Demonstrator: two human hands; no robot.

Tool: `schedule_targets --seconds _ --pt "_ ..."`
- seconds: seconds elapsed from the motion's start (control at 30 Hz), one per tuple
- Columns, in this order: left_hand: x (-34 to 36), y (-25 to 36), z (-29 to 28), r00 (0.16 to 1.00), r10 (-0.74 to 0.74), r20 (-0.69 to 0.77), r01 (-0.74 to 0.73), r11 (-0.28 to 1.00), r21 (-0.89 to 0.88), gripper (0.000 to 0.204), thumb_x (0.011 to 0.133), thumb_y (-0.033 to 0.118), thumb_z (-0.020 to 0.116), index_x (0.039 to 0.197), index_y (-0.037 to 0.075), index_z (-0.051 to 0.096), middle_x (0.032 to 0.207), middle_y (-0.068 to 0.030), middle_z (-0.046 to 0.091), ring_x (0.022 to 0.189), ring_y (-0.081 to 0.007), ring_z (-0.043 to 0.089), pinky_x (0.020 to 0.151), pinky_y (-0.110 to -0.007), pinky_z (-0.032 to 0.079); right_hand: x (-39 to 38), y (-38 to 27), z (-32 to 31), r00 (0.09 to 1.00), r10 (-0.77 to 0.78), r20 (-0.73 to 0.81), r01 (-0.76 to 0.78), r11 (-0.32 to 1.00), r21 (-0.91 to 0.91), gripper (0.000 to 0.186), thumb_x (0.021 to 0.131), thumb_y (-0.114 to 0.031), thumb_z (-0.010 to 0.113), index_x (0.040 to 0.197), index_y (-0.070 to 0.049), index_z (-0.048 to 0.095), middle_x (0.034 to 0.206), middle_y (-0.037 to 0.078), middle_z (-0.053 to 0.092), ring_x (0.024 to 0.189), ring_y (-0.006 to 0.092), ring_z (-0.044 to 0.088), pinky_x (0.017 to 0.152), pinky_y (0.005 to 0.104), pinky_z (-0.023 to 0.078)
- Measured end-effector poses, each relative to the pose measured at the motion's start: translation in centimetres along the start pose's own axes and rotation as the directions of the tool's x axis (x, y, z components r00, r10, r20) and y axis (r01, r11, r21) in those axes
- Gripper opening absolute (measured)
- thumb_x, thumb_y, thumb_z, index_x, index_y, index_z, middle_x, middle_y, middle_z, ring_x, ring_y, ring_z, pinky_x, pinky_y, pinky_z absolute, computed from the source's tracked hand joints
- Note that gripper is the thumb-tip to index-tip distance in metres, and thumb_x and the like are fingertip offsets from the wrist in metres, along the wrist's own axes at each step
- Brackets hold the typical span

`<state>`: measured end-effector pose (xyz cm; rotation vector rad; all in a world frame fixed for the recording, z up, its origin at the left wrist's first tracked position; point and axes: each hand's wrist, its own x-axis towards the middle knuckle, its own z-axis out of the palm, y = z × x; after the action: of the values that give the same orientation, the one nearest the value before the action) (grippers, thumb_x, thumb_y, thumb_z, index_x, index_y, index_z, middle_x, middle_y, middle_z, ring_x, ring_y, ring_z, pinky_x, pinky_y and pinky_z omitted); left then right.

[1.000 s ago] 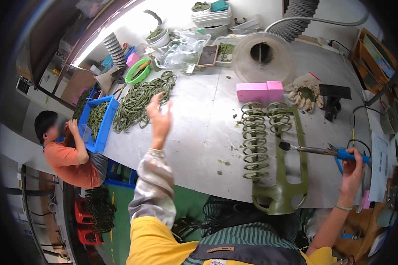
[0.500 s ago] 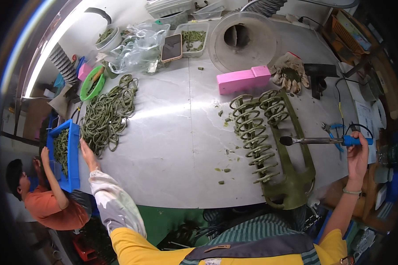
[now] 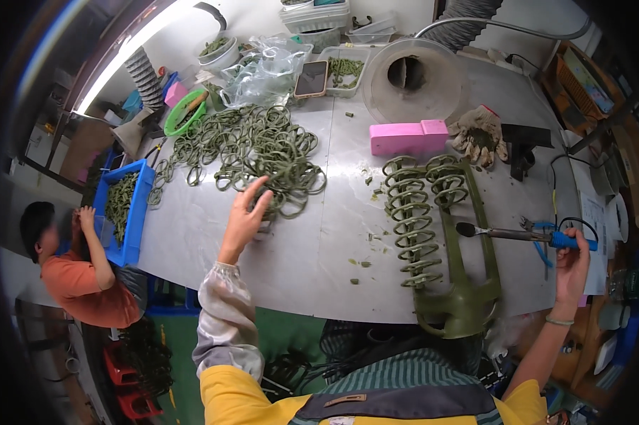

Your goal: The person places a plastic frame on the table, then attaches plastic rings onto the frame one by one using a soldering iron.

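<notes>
Two rows of loops (image 3: pixel 413 237) line the green frame (image 3: pixel 455 306), right, one shorter; plenty looks undone, heap (image 3: pixel 277 152) loose far left. Left hand (image 3: pixel 243 223): spread at its near edge; right hand (image 3: pixel 573 275) grips a tool (image 3: pixel 519 234).

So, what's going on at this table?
The person's left hand, open, is at the near edge of a pile of green rings. The right hand grips a blue-handled tool, its tip over a green frame carrying two rows of rings. At left, a co-worker is beside a blue tray of green pieces.
</notes>
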<state>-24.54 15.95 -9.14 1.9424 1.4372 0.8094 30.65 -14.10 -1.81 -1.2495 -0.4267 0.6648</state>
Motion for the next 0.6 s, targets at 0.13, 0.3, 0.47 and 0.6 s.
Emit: schedule_targets --seconds 0.13,0.3,0.47,0.6 --pt "-2.2 5.7 1.2 0.984 0.149 -0.099 -0.061 0.798 0.599 0.038 0.087 0.036 0.068 0.123 0.023 0.065 0.107 -0.0107 0.060 0.105 -0.0284 0.055 0.092 -0.041 0.040 0.6 0.4 0.1 1.000 -0.026 -0.006 0.026 0.999 0.040 0.019 0.093 -0.024 0.061 0.093 -0.005 0.063 0.095 0.003 0.061 0.068 0.0066 0.050 0.062 0.0200 0.044" --pt "-0.5 9.4 4.7 0.939 0.344 -0.026 -0.249 0.729 0.637 0.012 0.084 0.016 0.067 0.095 0.012 0.066 0.094 -0.0077 0.057 0.093 -0.0291 0.053 0.080 -0.040 0.043 0.5 0.2 0.4 0.998 -0.042 0.044 0.041 0.999 0.024 0.020 0.092 -0.024 0.062 0.091 -0.004 0.065 0.093 0.003 0.062 0.068 0.0072 0.052 0.063 0.0194 0.045" --pt "1.9 9.7 6.8 0.827 0.499 0.257 -0.517 0.500 0.695 0.019 0.071 -0.002 0.061 0.087 0.008 0.062 0.095 -0.0069 0.056 0.092 -0.0281 0.053 0.080 -0.038 0.044 0.3 0.3 0.3 0.997 -0.060 0.045 0.059 0.998 0.030 0.022 0.092 -0.026 0.062 0.091 -0.005 0.065 0.093 0.003 0.063 0.069 0.0077 0.054 0.065 0.0199 0.046" --pt "2.5 6.8 7.1 0.835 0.487 0.257 -0.511 0.512 0.691 0.008 0.074 0.004 0.066 0.082 0.007 0.064 0.094 -0.0058 0.058 0.093 -0.0267 0.054 0.080 -0.038 0.045 0.2 0.2 0.6 0.997 -0.056 0.052 0.054 0.998 0.043 0.020 0.091 -0.026 0.063 0.092 -0.006 0.065 0.093 0.003 0.063 0.070 0.0080 0.054 0.066 0.0207 0.047"
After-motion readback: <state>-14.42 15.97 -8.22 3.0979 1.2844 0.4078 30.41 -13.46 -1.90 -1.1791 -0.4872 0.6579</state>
